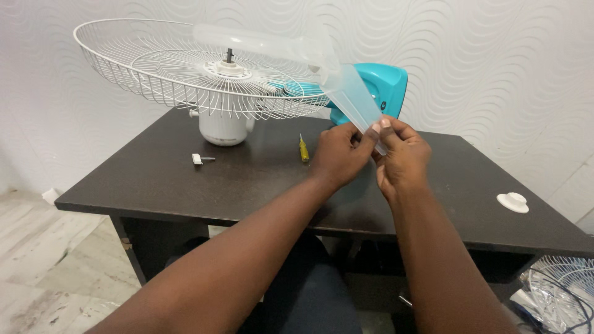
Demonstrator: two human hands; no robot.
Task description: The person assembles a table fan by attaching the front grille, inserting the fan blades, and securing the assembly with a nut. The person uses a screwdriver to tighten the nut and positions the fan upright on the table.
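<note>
Both grips pinch the near tip of a translucent, frosted plastic fan blade [352,99]: the left hand [337,154] closes its fingers on the blade's edge from the left, and the right hand [402,154] presses thumb and fingertips on it from the right, the two hands touching each other. The blade rises away from them, up and to the left, over the rim of a white wire fan guard [185,68] that lies tilted like a bowl, its metal spindle [229,55] standing up at the centre. Whether the blade's hub already sits on that spindle is hard to tell, since the plastic blurs there. Under the guard stands the white round motor housing [224,128] on the dark brown wooden counter [154,179], and behind the blade shows a teal plastic fan body [387,86]. On the counter lie a small yellow-handled screwdriver [304,149] just left of the left hand, a small white knob with a metal pin [199,159] farther left, and a white round plastic cap [513,201] well apart near the right edge. Another wire guard [566,287] rests on the floor at lower right.
</note>
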